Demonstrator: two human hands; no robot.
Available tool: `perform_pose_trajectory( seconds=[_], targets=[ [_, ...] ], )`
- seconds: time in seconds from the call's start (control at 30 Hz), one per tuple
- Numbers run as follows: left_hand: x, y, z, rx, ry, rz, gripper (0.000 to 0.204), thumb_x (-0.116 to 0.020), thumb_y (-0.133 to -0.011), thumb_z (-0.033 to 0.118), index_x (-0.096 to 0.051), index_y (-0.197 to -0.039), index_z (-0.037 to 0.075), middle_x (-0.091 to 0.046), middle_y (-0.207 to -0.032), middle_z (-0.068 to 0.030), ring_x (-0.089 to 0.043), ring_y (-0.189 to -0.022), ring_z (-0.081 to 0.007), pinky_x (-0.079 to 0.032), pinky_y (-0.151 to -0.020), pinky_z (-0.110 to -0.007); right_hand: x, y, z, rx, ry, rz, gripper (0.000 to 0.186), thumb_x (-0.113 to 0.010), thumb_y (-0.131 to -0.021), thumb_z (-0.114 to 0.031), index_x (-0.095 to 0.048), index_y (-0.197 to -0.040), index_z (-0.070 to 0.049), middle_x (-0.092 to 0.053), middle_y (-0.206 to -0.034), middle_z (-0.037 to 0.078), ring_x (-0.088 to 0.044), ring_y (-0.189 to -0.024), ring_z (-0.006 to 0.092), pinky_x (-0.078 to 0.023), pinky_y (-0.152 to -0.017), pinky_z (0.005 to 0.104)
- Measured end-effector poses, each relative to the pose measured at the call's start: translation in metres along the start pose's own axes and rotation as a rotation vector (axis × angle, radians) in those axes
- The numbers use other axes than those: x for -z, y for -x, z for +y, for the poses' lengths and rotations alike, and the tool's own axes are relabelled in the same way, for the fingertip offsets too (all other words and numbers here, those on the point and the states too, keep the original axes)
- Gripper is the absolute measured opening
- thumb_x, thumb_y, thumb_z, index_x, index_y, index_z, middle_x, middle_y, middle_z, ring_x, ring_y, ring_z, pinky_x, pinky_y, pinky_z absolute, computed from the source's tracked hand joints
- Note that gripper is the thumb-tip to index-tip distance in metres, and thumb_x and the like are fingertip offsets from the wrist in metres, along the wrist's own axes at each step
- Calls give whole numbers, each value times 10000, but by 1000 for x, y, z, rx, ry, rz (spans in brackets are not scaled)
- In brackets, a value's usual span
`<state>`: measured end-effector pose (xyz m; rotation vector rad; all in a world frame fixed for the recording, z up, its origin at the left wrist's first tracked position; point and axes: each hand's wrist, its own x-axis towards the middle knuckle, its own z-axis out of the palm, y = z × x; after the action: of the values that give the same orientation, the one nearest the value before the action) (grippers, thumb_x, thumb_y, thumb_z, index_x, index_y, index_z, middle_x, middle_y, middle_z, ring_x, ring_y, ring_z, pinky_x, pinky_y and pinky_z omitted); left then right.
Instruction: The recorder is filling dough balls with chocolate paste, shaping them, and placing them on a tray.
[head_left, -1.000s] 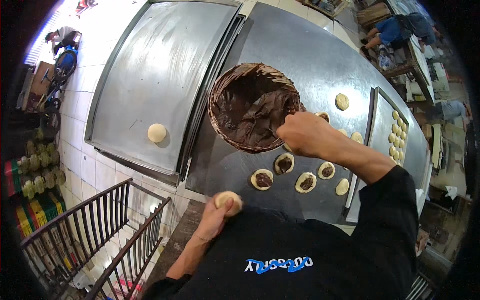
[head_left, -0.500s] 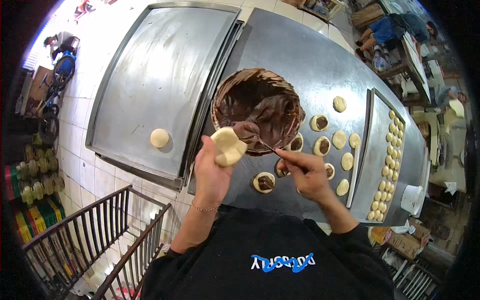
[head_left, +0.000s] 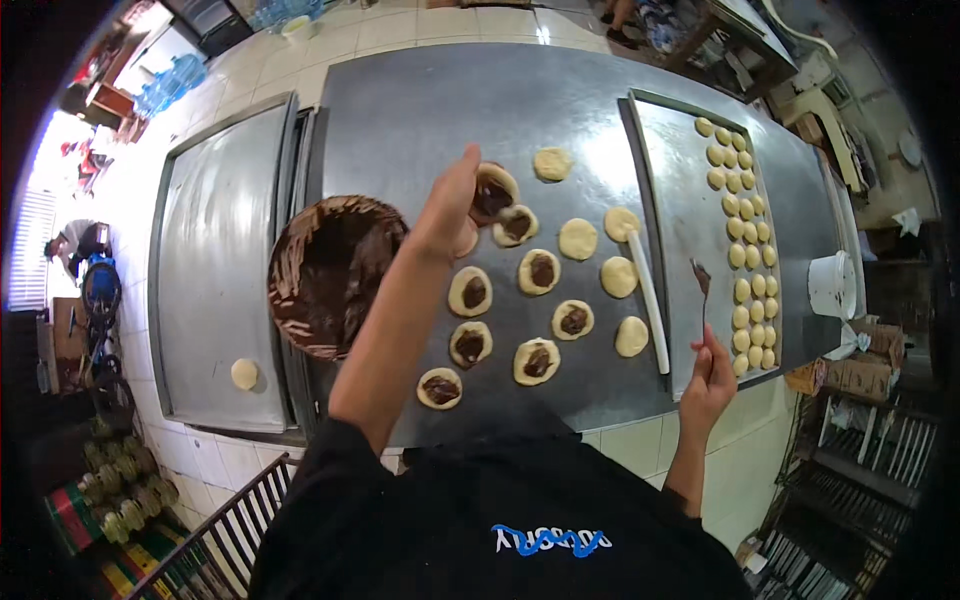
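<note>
**Filled dough round set down at the top of the rows**

Lowest in the frame, the person's black sleeves rise from the bottom edge. At lower right the right hand [head_left: 712, 378] is closed around the handle of a thin metal spoon [head_left: 702, 290], held upright over the edge of the steel table [head_left: 420, 110]; its tip carries a dark smear.

Just above the table's near edge, in the centre, lie dough rounds with chocolate filling [head_left: 505, 300] in loose rows, and to their right a few plain rounds [head_left: 620, 276] beside a long white scraper [head_left: 650, 300].

Left of centre sits a round bowl [head_left: 335, 272] — its inside coated with dark chocolate paste.

Higher up, the left hand [head_left: 452, 205] reaches across the rows, fingers pinched on a filled dough piece [head_left: 492, 192] at the top of the group; whether the piece already rests on the table is hard to tell.

At right a flat tray [head_left: 690, 200] holds small dough balls [head_left: 745, 255] in columns, with a white tub [head_left: 832, 284] beyond it. At far left a second tray [head_left: 215, 260] — one lone dough ball [head_left: 244, 373] at its lower corner.
</note>
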<state>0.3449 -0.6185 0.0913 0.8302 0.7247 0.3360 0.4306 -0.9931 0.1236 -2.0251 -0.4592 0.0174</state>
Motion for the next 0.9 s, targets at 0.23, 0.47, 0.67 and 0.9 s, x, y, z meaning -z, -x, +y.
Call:
perform_pose_trajectory(
  seconds=[0.23,0.47,0.67,0.9],
  targets=[
    [1,-213,-65,-241,-1454,403,566,-570,-873,472,-543,-1153,-19,-631,-1087,-196,-587,-1087,-344,-487,-905,-424,47,39,59,-168,-10,110,288,-512,-943,-7,-608,-1215,-7,-605,-929,37,-521,-803,69,-418,-700,195],
    [-74,-162,-137,-14,-736,57,383,-750,-757,310,-657,-859,-47,-673,-773,-146,-643,-720,-216,-512,-673,-381,-16,12,15,-192,-173,55,268,-531,-939,-19,-612,-1194,-2,-607,-904,30,-515,-775,61,-413,-675,191],
    [-24,108,-131,86,52,-234,365,-655,-891,250,-566,-1166,27,-630,-1007,-65,-594,-897,-125,-491,-779,-265,-90,-42,-76,-41,-276,-402,296,-491,-934,-18,-591,-1212,-16,-583,-753,13,-440,-586,30,-331,-505,166],
    [127,275,-136,265,301,178,261,-480,-952,69,-504,-1188,-39,-616,-1148,-149,-615,-1029,-222,-493,-922,-339,-275,-27,-197,1077,392,-1201,277,-576,-739,-28,-696,-988,-43,-653,-737,179,-634,-633,327,-508,-570,368]
  ],
)
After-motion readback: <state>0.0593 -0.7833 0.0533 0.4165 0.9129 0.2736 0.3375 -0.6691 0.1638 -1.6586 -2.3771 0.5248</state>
